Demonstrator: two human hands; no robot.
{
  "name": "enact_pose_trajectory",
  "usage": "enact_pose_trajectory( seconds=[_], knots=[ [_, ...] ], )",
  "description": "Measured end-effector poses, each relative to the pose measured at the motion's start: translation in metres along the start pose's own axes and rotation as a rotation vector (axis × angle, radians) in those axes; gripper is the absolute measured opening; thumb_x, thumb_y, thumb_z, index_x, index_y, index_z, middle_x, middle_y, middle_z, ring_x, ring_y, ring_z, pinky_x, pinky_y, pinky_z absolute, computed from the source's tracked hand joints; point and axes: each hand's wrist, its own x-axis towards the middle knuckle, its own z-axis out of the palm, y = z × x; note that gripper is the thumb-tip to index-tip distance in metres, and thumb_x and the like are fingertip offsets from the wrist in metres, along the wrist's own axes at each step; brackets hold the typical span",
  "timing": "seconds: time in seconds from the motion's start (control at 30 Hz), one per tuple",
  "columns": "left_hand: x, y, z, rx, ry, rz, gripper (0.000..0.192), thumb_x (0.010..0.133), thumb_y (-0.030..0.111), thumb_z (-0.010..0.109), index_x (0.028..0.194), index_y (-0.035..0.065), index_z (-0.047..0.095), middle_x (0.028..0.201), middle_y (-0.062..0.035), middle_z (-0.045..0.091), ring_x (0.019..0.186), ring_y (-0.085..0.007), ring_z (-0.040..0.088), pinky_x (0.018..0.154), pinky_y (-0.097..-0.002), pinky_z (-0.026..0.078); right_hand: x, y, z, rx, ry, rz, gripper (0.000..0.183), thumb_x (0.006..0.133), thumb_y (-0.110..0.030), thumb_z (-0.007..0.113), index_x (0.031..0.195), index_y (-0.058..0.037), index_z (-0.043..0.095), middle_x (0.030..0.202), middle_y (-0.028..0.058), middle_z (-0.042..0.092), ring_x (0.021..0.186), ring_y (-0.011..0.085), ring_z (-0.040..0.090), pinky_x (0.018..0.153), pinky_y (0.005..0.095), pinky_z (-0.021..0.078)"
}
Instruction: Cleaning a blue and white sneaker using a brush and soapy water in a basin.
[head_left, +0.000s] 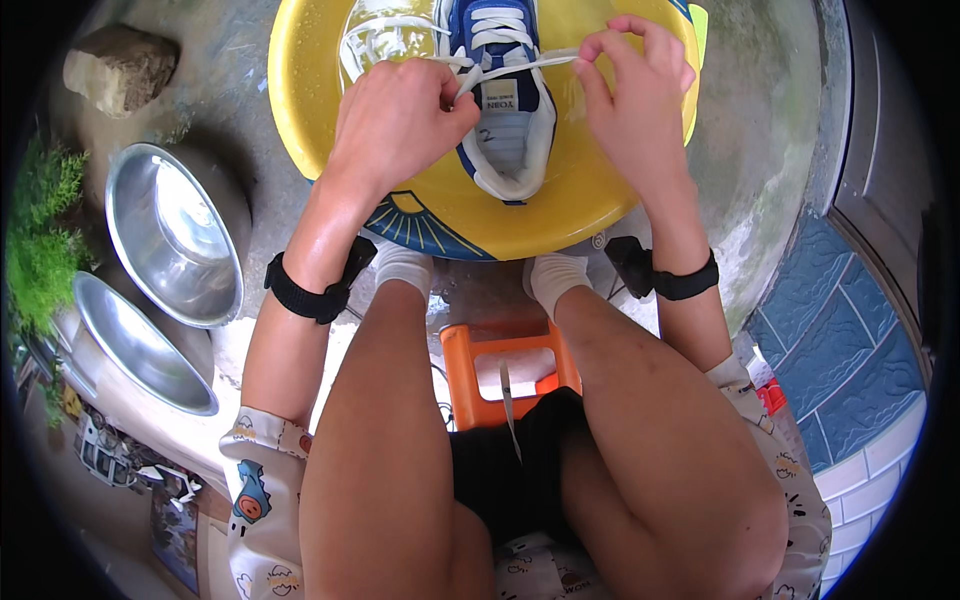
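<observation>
A blue and white sneaker (516, 142) lies in a yellow plastic basin (600, 217), its heel towards me. White shoelaces (499, 26) cross its tongue. My left hand (409, 112) is at the left of the shoe, thumb and fingers closed on a bunched part of the lace. On the right, my right hand (634, 90) pinches a lace end between thumb and forefinger, and that lace is stretched across the shoe's opening. More white lace lies in the basin's left part, near what looks like wet white material; what that is I cannot tell.
Two metal bowls (229, 277) (210, 401) stand at the left on the concrete floor, below a rock (120, 71) and beside green plants (45, 232). An orange plastic stool (457, 375) is between my legs. Blue wall tiles (847, 337) and a door (892, 112) are at the right.
</observation>
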Motion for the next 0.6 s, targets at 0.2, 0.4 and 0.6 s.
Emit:
enact_pose_trajectory(
  seconds=[0.2, 0.4, 0.6],
  knots=[
    [0.000, 0.001, 0.001, -0.012, -0.018, -0.004, 0.025, 0.085, 0.027, 0.070, 0.079, 0.0035, 0.074, 0.067, -0.0124, 0.070, 0.063, -0.0304, 0.069, 0.065, -0.0392, 0.054, -0.004, 0.035, -0.019, -0.060, 0.096, 0.195, 0.012, 0.090, -0.019, 0.073, 0.100, -0.0122, 0.071, 0.116, 0.0120, 0.062, 0.116, 0.0339, 0.052, 0.099, 0.0475, 0.0368],
    [0.001, 0.003, 0.010, 0.017, 0.032, 0.036, 0.024, 0.086, 0.027, 0.071, 0.080, 0.0045, 0.074, 0.067, -0.0115, 0.071, 0.064, -0.0298, 0.070, 0.063, -0.0384, 0.055, -0.003, 0.040, -0.021, -0.192, 0.146, 0.246, 0.018, 0.089, -0.019, 0.074, 0.106, -0.0135, 0.071, 0.118, 0.0124, 0.062, 0.117, 0.0331, 0.053, 0.099, 0.0473, 0.0375],
    [-0.009, 0.010, 0.013, 0.070, 0.065, 0.106, 0.023, 0.087, 0.027, 0.072, 0.080, 0.0052, 0.075, 0.069, -0.0104, 0.072, 0.062, -0.0282, 0.071, 0.060, -0.0365, 0.055, 0.006, -0.010, 0.003, 0.073, 0.020, -0.090, 0.025, 0.079, -0.015, 0.079, 0.104, -0.0145, 0.075, 0.120, 0.0082, 0.062, 0.120, 0.0289, 0.053, 0.098, 0.0446, 0.0381]
  ],
)
